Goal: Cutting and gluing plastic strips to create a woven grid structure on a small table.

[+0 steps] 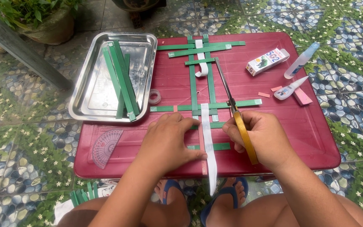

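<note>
A lattice of green strips lies on a dark red plastic table. A long white strip runs through it toward me and hangs over the near edge. My left hand presses flat on the strips just left of the white one, thumb touching it. My right hand grips yellow-handled scissors, whose closed blades point away across the lattice.
A steel tray with several green strips sits at the table's left, a tape roll beside it. A pink protractor lies near left. A small glue box and two glue bottles lie at right. More green strips rest on the floor.
</note>
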